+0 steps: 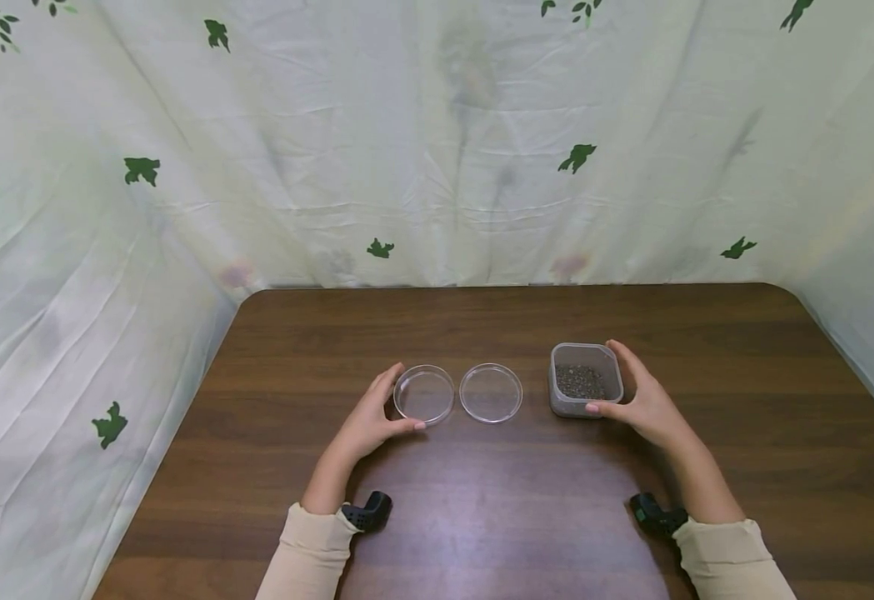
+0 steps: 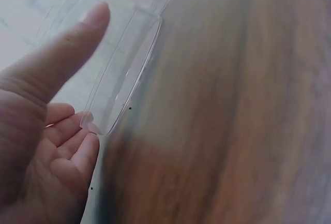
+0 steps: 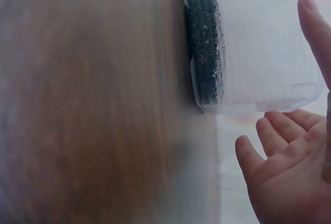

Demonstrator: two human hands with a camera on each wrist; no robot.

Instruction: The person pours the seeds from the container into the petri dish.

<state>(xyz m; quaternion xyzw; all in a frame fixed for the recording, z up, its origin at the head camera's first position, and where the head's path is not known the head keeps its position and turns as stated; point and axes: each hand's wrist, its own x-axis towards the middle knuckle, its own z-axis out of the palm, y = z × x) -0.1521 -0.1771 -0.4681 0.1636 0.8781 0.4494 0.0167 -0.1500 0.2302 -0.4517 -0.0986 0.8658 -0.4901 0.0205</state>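
Note:
In the head view my left hand (image 1: 367, 423) is at the left side of a clear round petri dish (image 1: 425, 394), thumb at its front rim and fingers at its back left. The left wrist view shows fingertips (image 2: 89, 125) against the dish wall (image 2: 126, 74). A second clear round dish (image 1: 491, 393) lies flat just right of the first. My right hand (image 1: 650, 407) holds a square clear plastic tub (image 1: 573, 408) by its right side, thumb in front, fingers behind. Dark grainy material (image 3: 207, 45) forms a layer at the tub's bottom.
Everything stands on a brown wood-grain table (image 1: 437, 325) with rounded back corners. Behind and beside it hangs a pale curtain (image 1: 407, 150) with green leaf prints. Each wrist wears a black camera strap (image 1: 369, 510).

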